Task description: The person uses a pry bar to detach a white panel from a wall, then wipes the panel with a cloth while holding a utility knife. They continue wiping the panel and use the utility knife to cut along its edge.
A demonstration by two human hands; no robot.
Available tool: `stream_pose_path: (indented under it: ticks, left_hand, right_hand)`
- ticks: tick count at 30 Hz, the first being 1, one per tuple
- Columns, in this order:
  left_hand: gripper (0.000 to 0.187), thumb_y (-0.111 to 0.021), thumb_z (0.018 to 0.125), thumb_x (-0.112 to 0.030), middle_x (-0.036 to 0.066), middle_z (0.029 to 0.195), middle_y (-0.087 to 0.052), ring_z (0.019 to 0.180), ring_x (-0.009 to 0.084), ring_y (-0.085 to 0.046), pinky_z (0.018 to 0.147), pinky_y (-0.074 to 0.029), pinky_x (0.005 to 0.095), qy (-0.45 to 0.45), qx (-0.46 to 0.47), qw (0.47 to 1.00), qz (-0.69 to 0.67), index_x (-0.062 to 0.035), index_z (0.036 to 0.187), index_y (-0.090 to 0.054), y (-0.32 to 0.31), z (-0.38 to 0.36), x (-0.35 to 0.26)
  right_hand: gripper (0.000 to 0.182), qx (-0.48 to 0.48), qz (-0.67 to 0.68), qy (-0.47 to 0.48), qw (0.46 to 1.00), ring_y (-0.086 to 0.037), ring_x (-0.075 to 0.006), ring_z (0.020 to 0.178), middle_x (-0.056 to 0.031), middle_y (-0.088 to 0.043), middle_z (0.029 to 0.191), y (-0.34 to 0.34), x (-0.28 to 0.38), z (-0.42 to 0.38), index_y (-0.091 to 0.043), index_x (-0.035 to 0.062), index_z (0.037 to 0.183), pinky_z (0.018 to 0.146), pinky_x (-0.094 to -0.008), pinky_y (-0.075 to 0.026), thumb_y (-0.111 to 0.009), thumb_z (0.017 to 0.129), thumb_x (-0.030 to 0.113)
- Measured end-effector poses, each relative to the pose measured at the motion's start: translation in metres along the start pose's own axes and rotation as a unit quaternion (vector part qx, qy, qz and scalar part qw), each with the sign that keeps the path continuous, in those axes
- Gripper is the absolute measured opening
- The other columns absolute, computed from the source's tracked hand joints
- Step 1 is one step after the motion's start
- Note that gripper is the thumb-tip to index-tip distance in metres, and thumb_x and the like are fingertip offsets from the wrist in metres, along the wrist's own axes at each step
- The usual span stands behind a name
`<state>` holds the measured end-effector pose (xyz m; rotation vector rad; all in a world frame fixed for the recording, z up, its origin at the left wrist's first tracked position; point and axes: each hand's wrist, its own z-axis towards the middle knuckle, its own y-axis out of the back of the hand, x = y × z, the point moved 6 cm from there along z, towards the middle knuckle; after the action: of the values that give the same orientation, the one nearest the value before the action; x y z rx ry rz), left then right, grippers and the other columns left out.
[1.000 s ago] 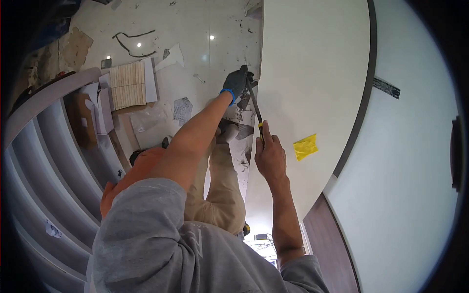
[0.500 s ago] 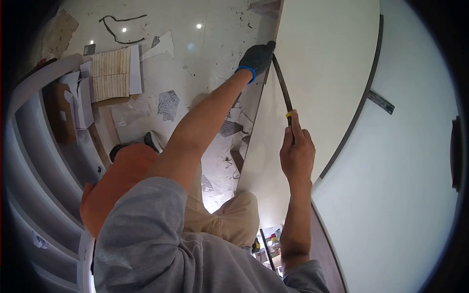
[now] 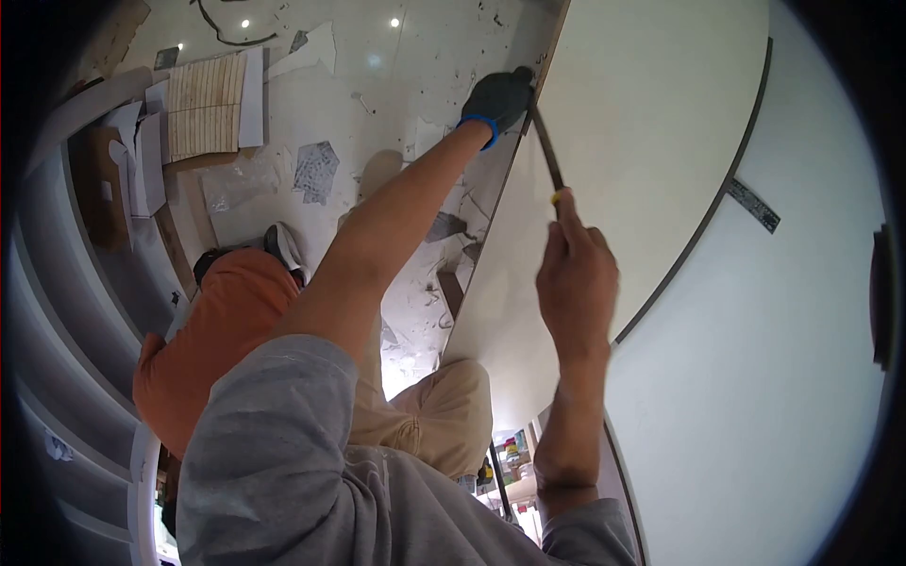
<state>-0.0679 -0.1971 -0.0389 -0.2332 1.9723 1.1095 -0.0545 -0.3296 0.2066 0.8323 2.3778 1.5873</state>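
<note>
A long, dark, flat file (image 3: 545, 146) with a yellow band near its grip slants across the pale board (image 3: 651, 151). My right hand (image 3: 576, 269), bare, is closed round its near end, the index finger stretched along it. At the board's left edge, my left hand (image 3: 498, 99) wears a dark glove with a blue cuff. Its fingers are curled round the far tip of the file, which they partly hide.
A person in an orange top (image 3: 222, 311) crouches at my left beside curved white shelves (image 3: 75, 349). Stacked wooden strips (image 3: 203, 108), a plastic bag (image 3: 236, 179) and scraps (image 3: 316, 172) litter the floor. A white panel (image 3: 736, 377) stands at right.
The view has shifted slightly, so the board appears farther right. My right hand has moved a little up along with the file, and less of the file shows between my hands.
</note>
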Motion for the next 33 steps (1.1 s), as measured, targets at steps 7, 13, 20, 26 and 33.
stream_pose_path:
  ticks: [7,13,20,26,33]
  left_hand:
    - [0.024,-0.06,0.078,-0.019,0.022,0.083,-0.065,0.08,0.0381,-0.064,0.072,-0.051,0.0476,0.077,0.034,0.996,-0.022,-0.0037,0.095,-0.057,-0.039,-0.012,0.035]
    - [0.022,-0.061,0.08,-0.024,0.018,0.077,-0.065,0.08,0.0339,-0.065,0.071,-0.05,0.045,-0.002,-0.002,1.0,0.002,-0.0051,0.09,-0.057,-0.02,-0.021,0.011]
    - [0.022,-0.062,0.079,-0.027,0.016,0.075,-0.065,0.078,0.0328,-0.065,0.071,-0.05,0.045,0.056,0.03,0.998,0.026,-0.0068,0.086,-0.059,-0.076,-0.016,0.072]
    - [0.014,-0.053,0.085,-0.02,0.011,0.081,-0.068,0.074,0.0317,-0.065,0.067,-0.051,0.0424,-0.014,0.027,0.996,0.079,-0.0059,0.086,-0.055,-0.022,-0.058,-0.001]
    - [0.025,-0.053,0.085,-0.025,0.014,0.085,-0.067,0.08,0.0326,-0.065,0.071,-0.051,0.0429,0.11,0.135,0.985,-0.008,-0.008,0.102,-0.057,-0.085,-0.074,0.077]
  right_hand:
    - [0.037,0.036,-0.006,0.011,0.999,-0.061,-0.0304,0.058,-0.012,-0.057,0.074,-0.058,-0.016,0.004,-0.054,0.0131,0.127,0.053,-0.0417,-0.05,-0.054,0.09,0.018]
    - [0.039,0.023,0.004,0.005,1.0,-0.058,-0.028,0.054,-0.01,-0.055,0.072,-0.013,-0.017,-0.023,-0.053,0.0145,0.129,0.049,-0.0403,-0.048,-0.055,0.09,0.015]
    - [0.04,0.084,-0.014,-0.01,0.996,-0.06,-0.0302,0.058,-0.0132,-0.056,0.078,-0.087,-0.022,-0.006,-0.05,0.0157,0.131,0.054,-0.0418,-0.05,-0.052,0.091,0.019]
    - [0.045,0.062,0.025,0.009,0.998,-0.058,-0.0254,0.054,-0.0102,-0.054,0.073,-0.024,-0.029,-0.057,-0.05,0.0142,0.133,0.048,-0.0387,-0.048,-0.057,0.088,0.013]
    - [0.039,0.106,-0.009,-0.006,0.994,-0.058,-0.032,0.062,-0.0144,-0.056,0.074,-0.107,-0.024,-0.033,-0.054,0.0134,0.129,0.057,-0.0417,-0.048,-0.055,0.09,0.012]
